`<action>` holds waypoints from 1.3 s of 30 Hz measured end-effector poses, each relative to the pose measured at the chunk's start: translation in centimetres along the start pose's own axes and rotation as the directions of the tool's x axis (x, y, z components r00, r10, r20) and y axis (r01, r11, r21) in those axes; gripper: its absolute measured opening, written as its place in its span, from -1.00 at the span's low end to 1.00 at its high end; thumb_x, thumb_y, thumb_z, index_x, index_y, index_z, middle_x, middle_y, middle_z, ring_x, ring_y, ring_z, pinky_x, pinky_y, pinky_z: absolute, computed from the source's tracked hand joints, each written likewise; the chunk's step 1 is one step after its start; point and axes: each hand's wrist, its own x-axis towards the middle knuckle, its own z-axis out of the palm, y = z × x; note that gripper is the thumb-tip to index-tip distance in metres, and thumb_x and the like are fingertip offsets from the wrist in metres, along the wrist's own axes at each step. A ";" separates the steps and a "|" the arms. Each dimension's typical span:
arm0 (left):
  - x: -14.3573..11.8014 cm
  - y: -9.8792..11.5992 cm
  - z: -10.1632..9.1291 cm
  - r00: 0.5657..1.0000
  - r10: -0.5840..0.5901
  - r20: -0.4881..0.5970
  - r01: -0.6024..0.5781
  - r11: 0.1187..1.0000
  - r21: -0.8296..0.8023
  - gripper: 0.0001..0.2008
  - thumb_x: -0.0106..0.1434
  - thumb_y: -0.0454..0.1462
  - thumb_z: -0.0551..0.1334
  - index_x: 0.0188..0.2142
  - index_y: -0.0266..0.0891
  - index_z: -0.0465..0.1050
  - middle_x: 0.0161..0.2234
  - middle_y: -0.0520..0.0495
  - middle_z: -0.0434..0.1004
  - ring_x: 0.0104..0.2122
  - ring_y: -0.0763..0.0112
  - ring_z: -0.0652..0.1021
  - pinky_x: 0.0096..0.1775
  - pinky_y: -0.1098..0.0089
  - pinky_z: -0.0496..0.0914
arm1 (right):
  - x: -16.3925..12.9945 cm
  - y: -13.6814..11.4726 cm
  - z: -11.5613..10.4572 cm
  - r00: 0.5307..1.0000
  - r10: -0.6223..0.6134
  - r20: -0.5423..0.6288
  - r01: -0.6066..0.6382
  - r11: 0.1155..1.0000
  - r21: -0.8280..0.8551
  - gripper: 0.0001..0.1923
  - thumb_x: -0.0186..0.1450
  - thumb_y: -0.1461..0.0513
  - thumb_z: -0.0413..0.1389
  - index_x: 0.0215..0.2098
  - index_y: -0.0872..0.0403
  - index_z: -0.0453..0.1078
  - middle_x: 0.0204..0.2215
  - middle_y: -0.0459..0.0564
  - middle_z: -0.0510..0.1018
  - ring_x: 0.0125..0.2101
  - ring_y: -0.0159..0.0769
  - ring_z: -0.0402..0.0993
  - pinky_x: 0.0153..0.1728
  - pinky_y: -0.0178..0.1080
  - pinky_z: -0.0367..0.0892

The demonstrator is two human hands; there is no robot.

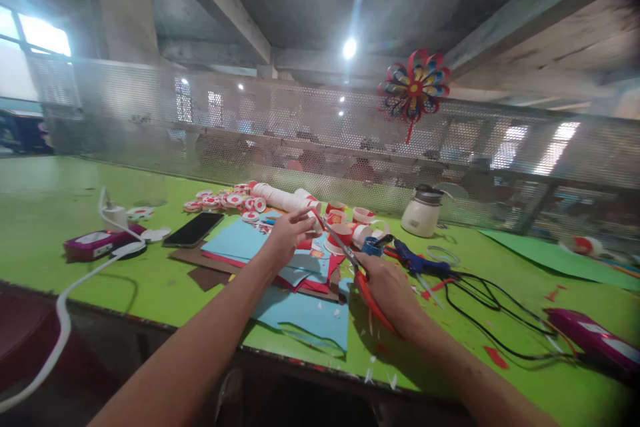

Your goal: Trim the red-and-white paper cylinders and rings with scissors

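Note:
My right hand (390,287) grips a pair of scissors (369,303) by its orange handles. The blades point forward and left, toward my left hand (289,239). A small red-and-white paper cup piece (314,221) is pinched in the left fingers, close to the scissor tips. Partly hidden by the fingers, its full shape does not show. Beneath the left hand lie light blue paper sheets (230,238) over red and brown ones. Cut paper cups (339,238) stand just beyond the blades.
A row of stacked white cups (277,197) lies behind round red-and-white pieces (235,200). A phone (193,229) rests at left. To the right are a blue glue gun (420,260) with black cord, a white kettle-like jar (421,213) and a purple power strip (593,340).

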 end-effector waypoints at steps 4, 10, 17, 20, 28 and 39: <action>0.0 -0.1 0.1 1.000 -0.008 -0.005 0.008 1.000 -0.012 -0.59 -0.03 -0.38 0.36 -0.14 -0.37 0.42 -0.33 -0.16 0.53 -0.38 0.32 0.54 -0.21 0.19 0.41 | 0.0 -0.1 -0.1 1.000 -0.004 0.011 0.004 1.000 0.018 -0.57 0.16 0.42 -0.10 -0.08 0.06 0.41 -0.26 0.08 0.58 -0.25 -0.14 0.47 -0.30 -0.27 0.19; 0.1 -0.1 0.0 1.000 -0.020 -0.022 0.020 1.000 -0.012 -0.65 -0.02 -0.40 0.34 -0.17 -0.31 0.46 -0.35 -0.13 0.52 -0.40 0.33 0.53 -0.21 0.19 0.41 | 0.0 -0.1 0.0 1.000 -0.004 0.019 0.003 0.999 0.045 -0.65 0.20 0.40 -0.13 -0.19 0.08 0.44 -0.31 0.09 0.58 -0.31 -0.17 0.48 -0.35 -0.29 0.19; 0.0 -0.1 0.1 1.000 0.004 -0.030 -0.005 1.000 -0.012 -0.59 -0.07 -0.40 0.37 -0.16 -0.37 0.45 -0.33 -0.15 0.51 -0.43 0.36 0.53 -0.26 0.22 0.42 | 0.1 0.2 0.2 1.000 -0.009 0.012 0.009 0.999 0.048 -0.57 0.17 0.41 -0.08 -0.05 0.07 0.41 -0.26 0.08 0.58 -0.23 -0.17 0.46 -0.25 -0.28 0.21; 0.0 -0.1 0.2 1.000 0.006 -0.019 -0.007 1.000 -0.021 -0.58 -0.09 -0.39 0.39 -0.17 -0.38 0.45 -0.34 -0.15 0.52 -0.42 0.35 0.53 -0.27 0.22 0.41 | 0.2 0.1 0.2 1.000 0.004 0.031 -0.007 0.997 0.081 -0.57 0.16 0.41 -0.07 -0.05 0.08 0.41 -0.23 0.08 0.58 -0.21 -0.18 0.46 -0.23 -0.29 0.21; -0.2 0.0 0.3 1.000 -0.002 -0.019 0.002 1.000 0.002 -0.58 -0.10 -0.37 0.39 -0.18 -0.36 0.47 -0.36 -0.13 0.53 -0.43 0.38 0.53 -0.26 0.25 0.40 | 0.3 0.0 -0.1 0.999 -0.008 0.039 0.004 0.996 0.094 -0.58 0.17 0.40 -0.08 -0.09 0.06 0.44 -0.22 0.09 0.59 -0.22 -0.13 0.48 -0.27 -0.26 0.22; 0.0 -0.1 0.0 1.000 0.002 0.023 -0.001 0.999 -0.040 -0.59 -0.04 -0.38 0.35 -0.13 -0.33 0.46 -0.32 -0.16 0.56 -0.33 0.30 0.54 -0.21 0.25 0.40 | 0.2 -0.2 -0.3 0.999 0.003 0.048 -0.005 0.998 0.057 -0.67 0.19 0.38 -0.11 -0.25 0.06 0.46 -0.41 0.04 0.60 -0.41 -0.21 0.48 -0.44 -0.31 0.15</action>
